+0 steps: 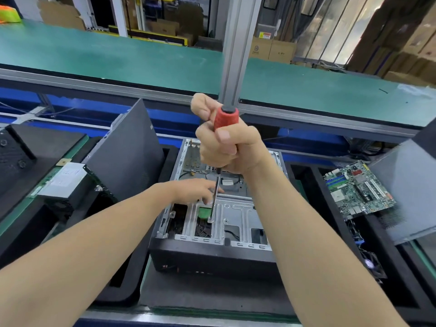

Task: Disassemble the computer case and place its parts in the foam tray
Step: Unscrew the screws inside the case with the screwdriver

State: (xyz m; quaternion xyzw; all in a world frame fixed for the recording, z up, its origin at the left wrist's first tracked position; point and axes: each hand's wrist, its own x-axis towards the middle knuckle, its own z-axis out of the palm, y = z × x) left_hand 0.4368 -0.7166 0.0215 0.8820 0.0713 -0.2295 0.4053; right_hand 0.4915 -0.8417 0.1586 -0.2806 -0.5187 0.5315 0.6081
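Observation:
An open computer case (232, 218) lies flat in front of me, its metal drive cage and a small green board (204, 212) showing. My right hand (224, 140) grips the red handle of a screwdriver (225, 118) held upright above the case. Its shaft (215, 197) runs down to the cage beside the green board. My left hand (198, 188) reaches into the case, fingers stretched out next to the shaft. A black foam tray (377, 256) on the right holds a motherboard (358, 188).
A dark side panel (127, 152) leans upright left of the case. A power supply (63, 182) sits further left on black foam. Another panel (410, 192) leans at the right. A fan (372, 264) lies low right. An aluminium post (236, 50) rises behind my hands.

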